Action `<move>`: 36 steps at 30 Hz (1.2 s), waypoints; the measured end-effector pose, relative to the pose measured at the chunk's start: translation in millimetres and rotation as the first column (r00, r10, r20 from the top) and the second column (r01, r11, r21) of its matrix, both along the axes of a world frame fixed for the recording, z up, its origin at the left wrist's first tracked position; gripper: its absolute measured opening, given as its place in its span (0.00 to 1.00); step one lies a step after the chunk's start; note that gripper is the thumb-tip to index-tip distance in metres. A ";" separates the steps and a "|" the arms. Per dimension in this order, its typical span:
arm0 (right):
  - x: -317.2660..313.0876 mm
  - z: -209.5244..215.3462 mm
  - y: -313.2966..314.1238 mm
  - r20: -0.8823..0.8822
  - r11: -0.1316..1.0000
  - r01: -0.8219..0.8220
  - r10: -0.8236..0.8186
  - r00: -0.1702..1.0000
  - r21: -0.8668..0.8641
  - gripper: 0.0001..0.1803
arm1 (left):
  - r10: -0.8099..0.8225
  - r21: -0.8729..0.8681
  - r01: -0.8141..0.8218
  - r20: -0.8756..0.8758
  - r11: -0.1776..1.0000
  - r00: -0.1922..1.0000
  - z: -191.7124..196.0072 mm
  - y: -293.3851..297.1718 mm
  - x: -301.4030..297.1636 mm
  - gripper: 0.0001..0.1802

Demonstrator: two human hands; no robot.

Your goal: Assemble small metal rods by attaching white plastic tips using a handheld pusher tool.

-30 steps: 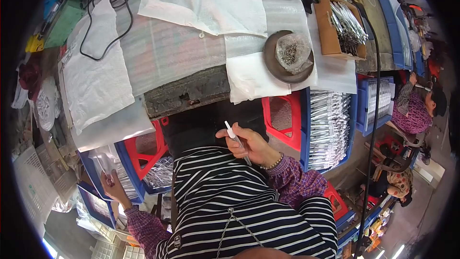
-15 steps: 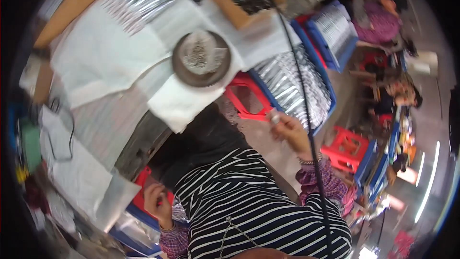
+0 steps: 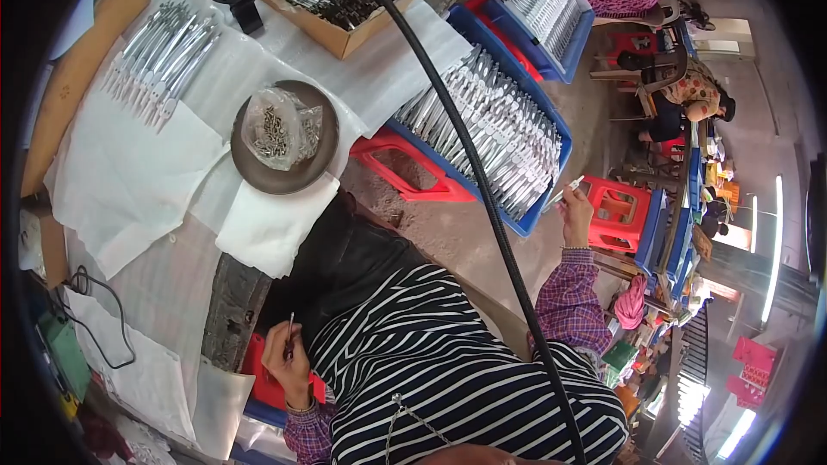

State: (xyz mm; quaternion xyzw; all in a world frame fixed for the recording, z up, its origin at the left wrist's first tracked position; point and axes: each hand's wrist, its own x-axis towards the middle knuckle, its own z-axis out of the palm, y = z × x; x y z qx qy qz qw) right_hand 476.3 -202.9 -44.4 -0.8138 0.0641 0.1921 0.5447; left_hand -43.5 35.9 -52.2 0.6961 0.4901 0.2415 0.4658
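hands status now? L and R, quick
Left hand: closed on a thin metal piece.
Right hand: closed on a small silvery piece, beside the blue crate.

Item in right hand [image 3: 575,211]: slim silver metal piece [image 3: 564,193], pinched at one end, tilted, tip pointing up-left, poised over the near corner of the blue crate [image 3: 551,125].
Item in left hand [image 3: 289,362]: thin silver metal pin [image 3: 290,333], held nearly upright between the fingers, beside the striped shirt, just off the counter [image 3: 172,284] edge.
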 end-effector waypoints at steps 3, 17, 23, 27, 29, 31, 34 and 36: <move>-2.9 -8.8 -2.8 0.048 0.999 -0.020 0.022 0.999 -0.039 0.10 | 0.012 -0.014 -0.011 0.038 1.000 0.999 -0.9 -3.7 3.1 0.09; -27.3 -39.4 6.3 0.168 0.997 -0.033 0.043 0.985 -0.066 0.23 | 0.043 -0.076 -0.042 0.011 0.996 0.999 -7.9 -7.1 8.1 0.10; -25.8 -42.4 6.0 0.174 0.996 -0.030 0.045 0.984 -0.089 0.22 | 0.000 -0.105 0.001 0.005 0.994 1.000 -10.0 -7.4 10.4 0.10; -26.9 -40.8 8.3 0.179 0.996 -0.027 0.043 0.983 -0.088 0.21 | -0.002 -0.092 0.003 0.011 0.996 1.000 -17.9 -10.3 6.8 0.11; -28.9 -38.5 10.1 0.173 0.994 -0.046 0.061 0.983 -0.094 0.21 | 0.007 -0.099 -0.005 0.018 0.995 1.000 -18.3 -10.7 5.9 0.11; -28.8 -37.7 8.3 0.171 0.993 -0.061 0.078 0.982 -0.101 0.21 | 0.004 -0.094 -0.003 0.016 0.996 1.000 -18.5 -10.1 6.0 0.11; -29.8 -39.1 6.4 0.186 0.993 -0.058 0.075 0.980 -0.099 0.20 | 0.037 -0.075 -0.036 0.014 0.997 0.999 -19.0 -10.4 6.4 0.10; -31.3 -37.0 7.4 0.215 0.984 -0.064 0.100 0.971 -0.168 0.18 | 0.034 -0.083 -0.034 0.001 0.996 0.999 -20.3 -10.2 5.5 0.09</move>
